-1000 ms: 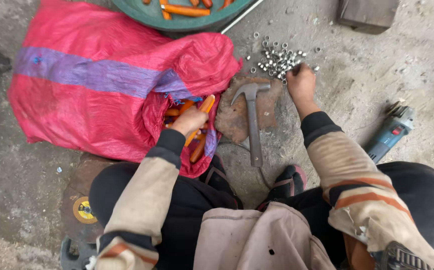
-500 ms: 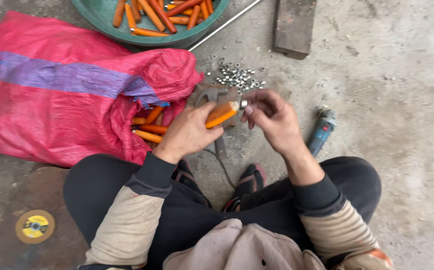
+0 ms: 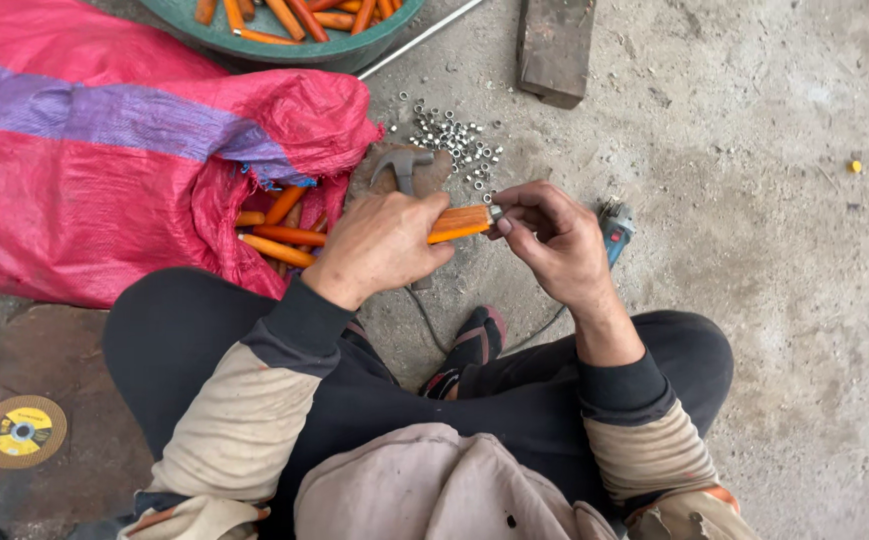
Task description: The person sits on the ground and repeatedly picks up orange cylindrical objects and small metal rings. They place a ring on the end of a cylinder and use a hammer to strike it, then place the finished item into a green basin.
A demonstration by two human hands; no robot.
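Near the middle of the frame the left hand [image 3: 382,245] is closed around a short orange wooden handle [image 3: 459,223], which lies roughly level with its free end pointing toward the right of the frame. The right hand [image 3: 551,240] meets that end, its thumb and fingertips pinched on a small silvery metal ring [image 3: 495,212] that touches the tip of the handle.

Just above the hands, a scatter of small silvery metal rings [image 3: 454,140] lies on the grey concrete floor [image 3: 754,200], beside a grey steel claw hammer head [image 3: 402,165]. To the left of centre, more orange handles [image 3: 276,232] spill from the mouth of a pink woven sack with a purple stripe [image 3: 104,150], which fills the upper left of the frame. At the top edge a green round basin [image 3: 374,45] holds further orange handles [image 3: 294,14]; a dark rectangular block [image 3: 554,45] lies to its right. A blue power tool [image 3: 614,228] shows partly behind the right hand. A yellow round cutting disc [image 3: 21,431] lies at the lower left.
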